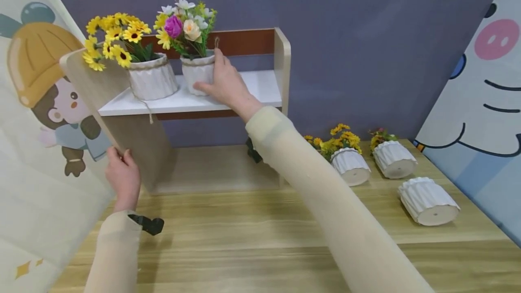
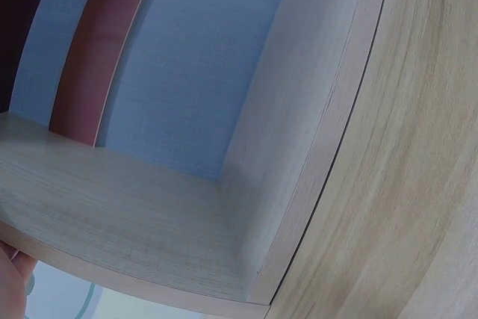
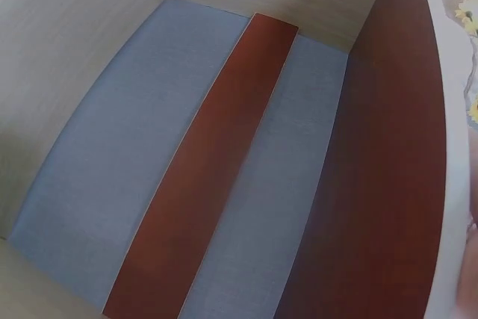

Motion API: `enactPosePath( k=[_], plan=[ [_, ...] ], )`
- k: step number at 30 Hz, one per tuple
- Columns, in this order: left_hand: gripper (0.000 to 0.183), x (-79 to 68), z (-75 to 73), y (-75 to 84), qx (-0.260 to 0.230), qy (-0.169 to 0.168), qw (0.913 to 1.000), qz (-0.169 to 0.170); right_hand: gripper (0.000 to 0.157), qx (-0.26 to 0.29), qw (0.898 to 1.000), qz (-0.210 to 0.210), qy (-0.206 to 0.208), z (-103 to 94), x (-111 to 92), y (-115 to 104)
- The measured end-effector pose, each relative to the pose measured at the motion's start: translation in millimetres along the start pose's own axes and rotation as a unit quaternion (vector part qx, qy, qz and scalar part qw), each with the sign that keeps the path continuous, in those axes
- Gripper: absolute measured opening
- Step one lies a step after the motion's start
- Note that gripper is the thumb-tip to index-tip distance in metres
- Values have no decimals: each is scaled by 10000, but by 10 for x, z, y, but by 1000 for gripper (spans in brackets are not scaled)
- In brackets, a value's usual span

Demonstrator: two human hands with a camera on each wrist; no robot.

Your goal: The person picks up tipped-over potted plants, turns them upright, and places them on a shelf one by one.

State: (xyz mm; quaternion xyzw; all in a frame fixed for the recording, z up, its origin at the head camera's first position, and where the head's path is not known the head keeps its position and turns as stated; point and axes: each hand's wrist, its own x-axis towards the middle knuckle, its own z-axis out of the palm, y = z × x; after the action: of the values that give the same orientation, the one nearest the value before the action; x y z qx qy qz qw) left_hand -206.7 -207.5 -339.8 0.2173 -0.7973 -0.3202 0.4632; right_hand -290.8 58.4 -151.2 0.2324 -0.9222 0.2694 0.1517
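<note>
right grip (image 1: 229, 80) holds flower pot (image 1: 197, 75) by side | on white shelf (image 1: 261, 86), right of yellow flowers (image 1: 114, 34) | left grip (image 1: 124, 177) pinches left board (image 1: 149, 150) | pot probably light, stiff; hold sides

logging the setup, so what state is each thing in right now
Shelf, upright on the table
Left hand, gripping the shelf's left side
Right hand, gripping the mixed-flower pot
Mixed-flower pot, upright
Yellow-flower pot, upright on the shelf's white board
Left table pot, on its side
Rear right table pot, on its side
Front table pot, on its side, flowers not visible
</note>
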Motion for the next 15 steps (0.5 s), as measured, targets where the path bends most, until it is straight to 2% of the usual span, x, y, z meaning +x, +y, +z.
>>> enactPosePath(
  k=[6, 15],
  plan=[
    [31, -2, 4, -33, -5, -23, 10000, -56, 106, -70, 10000, -20, 13, 50, 33, -7],
    [32, 24, 28, -45, -46, 11, 10000, 31, 107, -131, 9999, -21, 60, 66, 60, -14]
  ],
)
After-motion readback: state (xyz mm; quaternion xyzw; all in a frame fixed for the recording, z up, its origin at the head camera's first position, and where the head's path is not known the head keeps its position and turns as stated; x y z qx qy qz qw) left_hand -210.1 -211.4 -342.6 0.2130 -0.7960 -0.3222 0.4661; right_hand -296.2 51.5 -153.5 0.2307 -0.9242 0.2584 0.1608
